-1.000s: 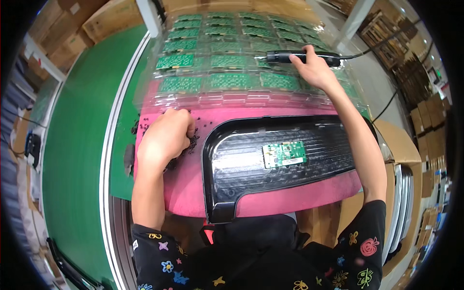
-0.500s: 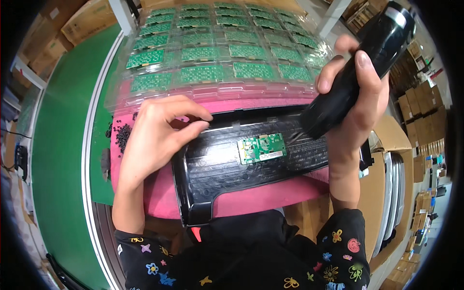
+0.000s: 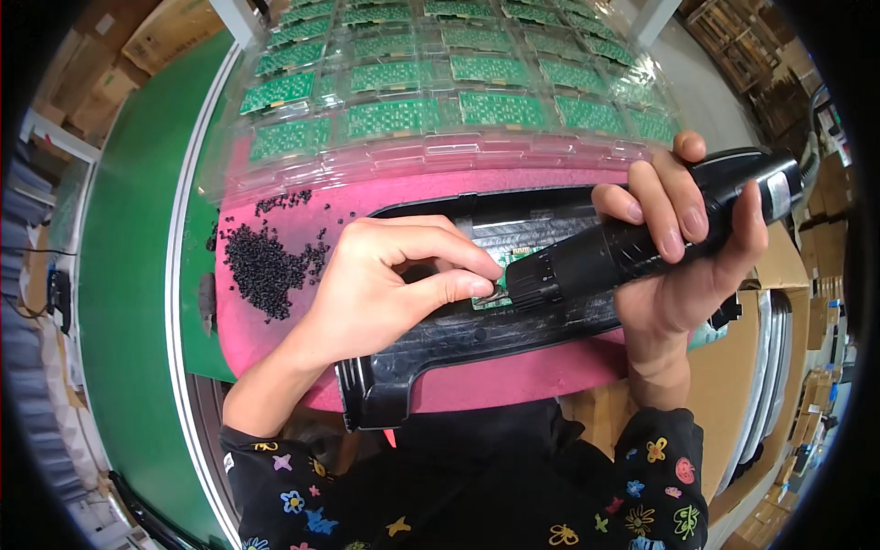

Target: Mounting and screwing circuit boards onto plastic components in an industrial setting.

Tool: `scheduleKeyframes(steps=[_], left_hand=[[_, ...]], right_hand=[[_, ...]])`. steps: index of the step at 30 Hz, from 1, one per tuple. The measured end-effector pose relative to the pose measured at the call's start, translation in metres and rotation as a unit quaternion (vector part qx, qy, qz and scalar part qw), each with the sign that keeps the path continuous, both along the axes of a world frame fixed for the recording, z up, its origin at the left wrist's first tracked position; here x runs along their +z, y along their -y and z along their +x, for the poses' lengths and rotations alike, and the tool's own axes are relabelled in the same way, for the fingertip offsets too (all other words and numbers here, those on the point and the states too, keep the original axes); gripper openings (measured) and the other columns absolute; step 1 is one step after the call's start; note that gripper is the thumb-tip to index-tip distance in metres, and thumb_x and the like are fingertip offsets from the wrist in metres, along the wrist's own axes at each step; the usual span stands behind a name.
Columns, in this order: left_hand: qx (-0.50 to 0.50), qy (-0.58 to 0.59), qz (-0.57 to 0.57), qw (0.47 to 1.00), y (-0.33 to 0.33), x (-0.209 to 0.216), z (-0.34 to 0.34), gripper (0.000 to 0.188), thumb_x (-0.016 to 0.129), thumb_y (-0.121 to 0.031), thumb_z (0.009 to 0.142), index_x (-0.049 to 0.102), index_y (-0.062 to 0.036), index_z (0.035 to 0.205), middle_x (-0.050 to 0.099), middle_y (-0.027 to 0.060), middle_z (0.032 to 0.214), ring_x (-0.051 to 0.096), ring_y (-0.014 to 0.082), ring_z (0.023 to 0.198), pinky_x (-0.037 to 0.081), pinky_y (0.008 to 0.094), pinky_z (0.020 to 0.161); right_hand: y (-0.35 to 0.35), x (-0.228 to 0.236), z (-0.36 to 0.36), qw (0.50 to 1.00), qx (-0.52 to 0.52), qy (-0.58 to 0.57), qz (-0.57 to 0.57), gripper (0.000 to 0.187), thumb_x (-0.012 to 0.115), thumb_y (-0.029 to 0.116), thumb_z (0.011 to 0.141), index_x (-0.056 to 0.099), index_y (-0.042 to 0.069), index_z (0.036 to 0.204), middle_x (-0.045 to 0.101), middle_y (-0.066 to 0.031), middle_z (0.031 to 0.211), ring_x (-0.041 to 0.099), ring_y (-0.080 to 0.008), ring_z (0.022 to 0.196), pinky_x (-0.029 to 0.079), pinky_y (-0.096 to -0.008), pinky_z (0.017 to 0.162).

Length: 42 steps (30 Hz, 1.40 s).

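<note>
My right hand (image 3: 674, 293) grips a black electric screwdriver (image 3: 587, 269), tilted with its nose down to the left. Its tip is over a green circuit board (image 3: 493, 303), which lies inside a long black plastic housing (image 3: 449, 345). Thumb and forefinger of my left hand (image 3: 380, 284) are pinched together right at the screwdriver's tip, above the board. Whatever small thing they hold is too small to make out. Both hands and the tool cover much of the board.
Small black screws (image 3: 266, 275) lie heaped on the pink mat (image 3: 321, 399), left of the housing. Behind it, a clear plastic tray (image 3: 440, 147) carries rows of green circuit boards. A green surface (image 3: 128, 302) runs along the left. An open cardboard box (image 3: 724, 385) stands at right.
My left hand has moved right, from the housing's far left edge to above the board. The screwdriver has swung lower and flatter, bringing its nose left to the fingertips. The screw heap is more exposed.
</note>
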<state>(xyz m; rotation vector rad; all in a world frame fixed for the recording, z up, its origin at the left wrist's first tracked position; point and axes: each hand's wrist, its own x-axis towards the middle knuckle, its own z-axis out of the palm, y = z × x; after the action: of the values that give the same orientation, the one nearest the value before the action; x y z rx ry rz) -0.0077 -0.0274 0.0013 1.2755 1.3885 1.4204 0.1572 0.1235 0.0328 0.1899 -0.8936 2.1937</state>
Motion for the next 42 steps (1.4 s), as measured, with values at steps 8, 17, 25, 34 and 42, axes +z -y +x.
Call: scheduleKeyframes(steps=[8,17,25,34,42], left_hand=[[0.110,-0.111,0.061,0.986,-0.001,-0.003,-0.001,0.007,0.073,-0.002,0.080,0.068,0.0013,0.084,0.070,0.0075,0.080,0.067,0.0146,0.073,0.052,0.0261,0.067],[-0.061,-0.162,-0.027,0.985,-0.003,-0.006,0.005,0.026,0.081,-0.004,0.069,0.059,0.0012,0.083,0.062,0.0071,0.076,0.063,0.0180,0.068,0.048,0.0278,0.060],[-0.033,-0.197,0.003,0.980,-0.002,-0.006,0.002,0.022,0.079,-0.003,0.071,0.062,0.0022,0.084,0.066,0.0088,0.080,0.062,0.0194,0.068,0.048,0.0282,0.060],[0.010,-0.322,0.066,0.944,-0.002,-0.010,0.005,0.026,0.079,-0.011,0.073,0.059,0.0023,0.085,0.060,0.0119,0.076,0.060,0.0294,0.069,0.048,0.0364,0.063],[0.040,-0.401,0.142,0.904,-0.005,-0.006,0.005,0.021,0.078,-0.004,0.068,0.064,-0.0006,0.083,0.062,0.0088,0.076,0.062,0.0251,0.071,0.047,0.0347,0.064]], right_hand=[[0.002,0.007,0.009,0.998,-0.025,-0.017,0.046,0.032,0.067,0.031,0.088,0.049,0.009,0.102,0.048,0.0060,0.066,0.047,-0.0055,0.056,0.035,-0.0258,0.073],[0.004,0.008,0.014,0.997,-0.040,-0.056,0.019,0.027,0.066,0.026,0.088,0.047,0.010,0.099,0.049,0.0055,0.067,0.048,-0.0062,0.058,0.035,-0.0273,0.077],[0.012,0.006,0.013,0.998,-0.039,-0.007,0.041,0.031,0.071,0.027,0.084,0.048,0.011,0.098,0.050,0.0055,0.067,0.048,-0.0073,0.057,0.035,-0.0283,0.077],[0.011,-0.001,0.010,0.994,-0.050,0.003,0.098,0.030,0.070,0.030,0.084,0.051,0.012,0.098,0.052,0.0062,0.068,0.049,-0.0066,0.058,0.036,-0.0275,0.076],[0.007,0.000,0.014,0.988,-0.048,0.033,0.143,0.033,0.066,0.036,0.088,0.048,0.013,0.103,0.053,0.0058,0.068,0.050,-0.0077,0.060,0.039,-0.0270,0.069]])
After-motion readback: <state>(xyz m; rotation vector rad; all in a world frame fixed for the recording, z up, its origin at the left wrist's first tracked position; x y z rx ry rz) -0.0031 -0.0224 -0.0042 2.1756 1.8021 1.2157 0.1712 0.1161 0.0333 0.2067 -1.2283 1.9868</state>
